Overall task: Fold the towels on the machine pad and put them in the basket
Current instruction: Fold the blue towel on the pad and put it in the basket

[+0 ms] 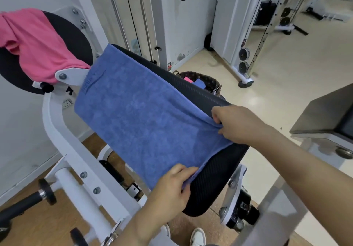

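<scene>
Head view, towel [137,115] spread beyond left hand [170,186], right hand [236,123], seemingly pinched

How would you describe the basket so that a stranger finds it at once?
Start at the long black machine pad under the blue towel. Just beyond its far edge, on the pale floor, stands the basket. It alone is dark with a dotted lining.

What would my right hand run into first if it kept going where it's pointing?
Your right hand points left across the blue towel it pinches, so probably more towel lying on the black pad; depth is unclear.
</scene>
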Demonstrator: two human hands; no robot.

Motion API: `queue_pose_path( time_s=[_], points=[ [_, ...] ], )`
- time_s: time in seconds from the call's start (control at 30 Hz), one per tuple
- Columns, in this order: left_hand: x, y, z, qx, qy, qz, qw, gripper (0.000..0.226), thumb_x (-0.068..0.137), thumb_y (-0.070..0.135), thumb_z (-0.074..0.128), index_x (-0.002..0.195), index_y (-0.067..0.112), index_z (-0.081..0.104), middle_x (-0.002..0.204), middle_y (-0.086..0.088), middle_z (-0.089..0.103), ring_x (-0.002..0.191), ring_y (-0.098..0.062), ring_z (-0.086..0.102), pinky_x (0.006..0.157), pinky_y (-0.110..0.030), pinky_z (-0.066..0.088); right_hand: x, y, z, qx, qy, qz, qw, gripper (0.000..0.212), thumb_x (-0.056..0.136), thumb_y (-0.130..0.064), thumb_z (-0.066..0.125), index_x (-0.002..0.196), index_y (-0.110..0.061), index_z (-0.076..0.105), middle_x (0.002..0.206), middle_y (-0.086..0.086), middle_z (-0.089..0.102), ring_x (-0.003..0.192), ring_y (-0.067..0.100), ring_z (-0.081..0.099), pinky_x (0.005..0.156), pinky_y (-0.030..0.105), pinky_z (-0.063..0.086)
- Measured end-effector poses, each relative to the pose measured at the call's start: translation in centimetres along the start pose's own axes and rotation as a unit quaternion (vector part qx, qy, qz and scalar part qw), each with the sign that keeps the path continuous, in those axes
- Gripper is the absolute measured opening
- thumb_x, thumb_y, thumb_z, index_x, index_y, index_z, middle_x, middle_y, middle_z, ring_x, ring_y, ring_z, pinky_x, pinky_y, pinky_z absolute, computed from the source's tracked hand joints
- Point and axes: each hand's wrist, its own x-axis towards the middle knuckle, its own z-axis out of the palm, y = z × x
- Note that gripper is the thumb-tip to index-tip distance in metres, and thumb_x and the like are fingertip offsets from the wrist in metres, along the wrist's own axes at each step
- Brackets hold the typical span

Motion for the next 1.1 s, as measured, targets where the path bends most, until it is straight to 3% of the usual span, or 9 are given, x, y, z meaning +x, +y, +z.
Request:
queue_pose_path(
  time_s=[0.13, 0.27, 0.37, 0.47, 0.6, 0.8, 0.9, 1.0, 1.1],
  points=[
    [0.0, -0.3, 1.5, -0.043, -0.072, 0.02, 0.996, 0.045, 0.083, 0.02, 0.054, 0.125, 0.037, 0.054, 0.096, 0.016, 0.051, 0.075, -0.001, 0.054, 0.07, -0.014, 0.044, -0.1, 2.1, -0.8, -0.008, -0.001, 0.078, 0.997, 0.019, 0.078, -0.008, 0.059, 0.086, -0.018, 0.044, 0.084, 0.003, 0.055, 0.079, 0.028, 0.056, 0.059, 0.033, 0.039],
    [0.4, -0.3, 0.4, -0.03, -0.166, -0.001, 0.986, 0.03, 0.086, 0.021, 0.059, 0.112, 0.03, 0.071, 0.096, 0.013, 0.066, 0.085, -0.001, 0.059, 0.078, -0.013, 0.047, -0.2, 3.1, -1.4, 0.002, -0.028, 0.164, 0.986, 0.019, 0.078, -0.017, 0.066, 0.087, -0.019, 0.049, 0.084, 0.002, 0.057, 0.081, 0.027, 0.057, 0.058, 0.031, 0.04],
    [2.2, -2.4, -3.5, -0.039, -0.105, -0.008, 0.994, 0.022, 0.086, 0.017, 0.06, 0.098, 0.024, 0.076, 0.087, 0.019, 0.067, 0.079, 0.011, 0.058, 0.073, -0.006, 0.041, -0.2, 3.3, -1.9, 0.008, -0.039, 0.215, 0.976, 0.017, 0.076, -0.018, 0.065, 0.083, -0.021, 0.05, 0.086, 0.001, 0.059, 0.081, 0.026, 0.057, 0.062, 0.032, 0.042],
    [6.2, -6.4, -9.3, -0.012, 0.03, -0.027, 0.999, 0.024, 0.083, 0.011, 0.057, 0.093, 0.023, 0.076, 0.087, 0.029, 0.064, 0.083, 0.013, 0.057, 0.074, -0.002, 0.039, 0.1, 2.2, -2.2, 0.001, -0.044, 0.234, 0.971, 0.016, 0.078, -0.016, 0.058, 0.089, -0.023, 0.049, 0.091, 0.0, 0.057, 0.084, 0.025, 0.056, 0.065, 0.031, 0.041],
    [13.0, -10.3, -17.0, 0.048, 0.144, -0.062, 0.986, 0.028, 0.087, -0.001, 0.056, 0.101, 0.017, 0.074, 0.098, 0.011, 0.065, 0.082, 0.001, 0.054, 0.074, 0.001, 0.035, 3.5, -2.4, -2.3, 0.092, 0.055, 0.183, 0.977, 0.02, 0.079, -0.018, 0.057, 0.098, -0.022, 0.052, 0.096, 0.002, 0.05, 0.084, 0.025, 0.053, 0.065, 0.034, 0.043],
    [20.7, -15.3, -24.6, 0.089, 0.221, -0.085, 0.967, 0.031, 0.09, 0.003, 0.051, 0.114, 0.01, 0.068, 0.118, -0.007, 0.063, 0.104, -0.019, 0.058, 0.092, -0.023, 0.039, 11.3, -8.5, -0.2, 0.078, 0.174, 0.164, 0.968, 0.029, 0.093, -0.035, 0.054, 0.115, -0.016, 0.054, 0.105, 0.004, 0.05, 0.095, 0.025, 0.05, 0.066, 0.035, 0.043],
    [23.8, -17.9, -27.8, 0.113, 0.242, -0.1, 0.959, 0.036, 0.091, 0.002, 0.047, 0.122, 0.005, 0.065, 0.127, -0.013, 0.061, 0.118, -0.028, 0.056, 0.099, -0.03, 0.039, 12.9, -8.3, 0.7, 0.038, 0.222, 0.179, 0.958, 0.022, 0.091, -0.028, 0.06, 0.102, -0.009, 0.058, 0.097, 0.008, 0.052, 0.087, 0.029, 0.049, 0.06, 0.034, 0.034],
    [26.4, -20.0, -30.4, 0.135, 0.252, -0.132, 0.949, 0.04, 0.092, 0.003, 0.043, 0.128, 0.008, 0.061, 0.128, -0.018, 0.06, 0.116, -0.035, 0.056, 0.096, -0.037, 0.043, 13.1, -8.2, 1.5, 0.032, 0.263, 0.166, 0.95, 0.017, 0.081, -0.013, 0.073, 0.078, -0.008, 0.057, 0.078, 0.007, 0.051, 0.067, 0.029, 0.047, 0.05, 0.034, 0.038],
    [28.5, -21.2, -31.8, 0.124, 0.25, -0.152, 0.948, 0.041, 0.094, 0.008, 0.043, 0.132, 0.015, 0.059, 0.131, -0.016, 0.06, 0.118, -0.037, 0.054, 0.099, -0.039, 0.042, 13.2, -8.2, 2.0, 0.036, 0.266, 0.154, 0.951, 0.017, 0.079, -0.008, 0.073, 0.074, -0.007, 0.057, 0.073, 0.007, 0.051, 0.063, 0.028, 0.045, 0.048, 0.032, 0.036]
  ],
)
